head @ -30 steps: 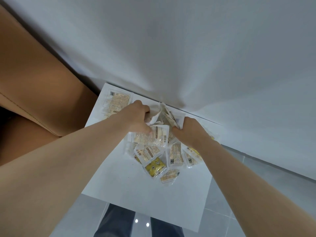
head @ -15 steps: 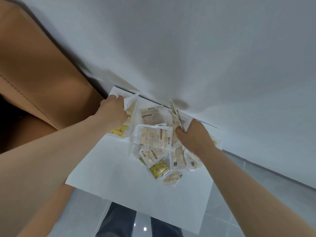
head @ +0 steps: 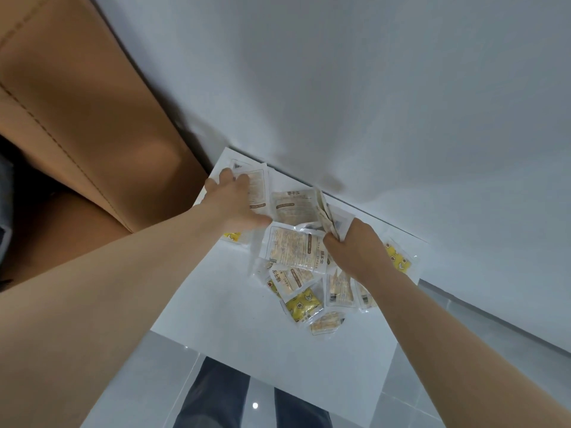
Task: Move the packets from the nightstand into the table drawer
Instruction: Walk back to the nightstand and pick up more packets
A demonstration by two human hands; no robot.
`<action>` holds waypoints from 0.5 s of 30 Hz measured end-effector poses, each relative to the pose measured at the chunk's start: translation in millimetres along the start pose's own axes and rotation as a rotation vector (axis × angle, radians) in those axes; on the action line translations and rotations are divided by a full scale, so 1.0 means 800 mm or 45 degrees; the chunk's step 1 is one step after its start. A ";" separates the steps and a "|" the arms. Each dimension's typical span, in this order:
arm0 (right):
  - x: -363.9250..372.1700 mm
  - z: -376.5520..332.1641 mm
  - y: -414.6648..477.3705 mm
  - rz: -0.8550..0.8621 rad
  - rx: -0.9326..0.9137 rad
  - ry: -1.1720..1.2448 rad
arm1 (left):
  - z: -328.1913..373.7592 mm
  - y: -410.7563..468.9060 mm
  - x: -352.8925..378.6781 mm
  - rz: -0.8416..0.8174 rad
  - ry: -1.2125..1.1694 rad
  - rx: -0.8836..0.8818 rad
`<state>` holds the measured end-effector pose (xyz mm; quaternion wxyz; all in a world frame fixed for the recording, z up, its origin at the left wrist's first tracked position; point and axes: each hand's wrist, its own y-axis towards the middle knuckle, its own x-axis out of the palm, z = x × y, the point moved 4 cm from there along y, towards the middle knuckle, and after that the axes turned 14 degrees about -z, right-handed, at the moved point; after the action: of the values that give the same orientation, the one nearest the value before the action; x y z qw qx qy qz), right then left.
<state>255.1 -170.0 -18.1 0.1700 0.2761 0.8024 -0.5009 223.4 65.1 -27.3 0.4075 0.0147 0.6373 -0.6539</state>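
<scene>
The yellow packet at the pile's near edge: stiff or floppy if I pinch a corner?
The yellow packet probably flops: its clear film looks thin and crinkled. Likely light: small and flat. It may slide, since the nightstand top looks smooth.

The near half of the white flat worktop (head: 234,329) lies bare, open from the front. Its rear is crowded with clear plastic packets (head: 293,251), hard against the pale grey wall (head: 370,103). A tan padded panel (head: 92,125) walls the left; over grey floor tiles (head: 448,353), the right is open.
</scene>
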 end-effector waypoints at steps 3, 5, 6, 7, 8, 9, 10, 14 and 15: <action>0.000 0.000 0.003 -0.012 0.007 0.003 | 0.003 0.004 -0.011 -0.023 -0.031 -0.055; 0.000 0.001 0.004 -0.016 0.005 0.006 | -0.002 0.008 -0.015 -0.002 -0.080 -0.090; 0.000 0.000 0.004 -0.015 0.004 0.006 | -0.004 0.010 -0.015 0.031 -0.094 -0.098; 0.000 0.000 0.005 -0.012 0.002 0.002 | -0.005 0.011 -0.015 0.072 -0.096 -0.101; 0.000 0.000 0.006 -0.008 0.001 -0.002 | -0.005 0.012 -0.013 0.111 -0.088 -0.103; 0.001 0.000 0.007 -0.005 0.000 -0.001 | -0.005 0.013 -0.009 0.141 -0.084 -0.107; 0.002 -0.001 0.007 -0.004 -0.002 0.004 | -0.004 0.013 -0.004 0.161 -0.089 -0.116; 0.004 0.000 0.008 -0.002 -0.002 0.027 | -0.002 0.013 0.005 0.183 -0.059 -0.134; 0.004 0.000 0.008 -0.002 0.003 0.032 | -0.002 0.013 0.005 0.170 -0.057 -0.132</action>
<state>256.2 -167.2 -24.5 0.1592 0.2819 0.8041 -0.4985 225.7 66.2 -38.6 0.4645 0.0216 0.6586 -0.5917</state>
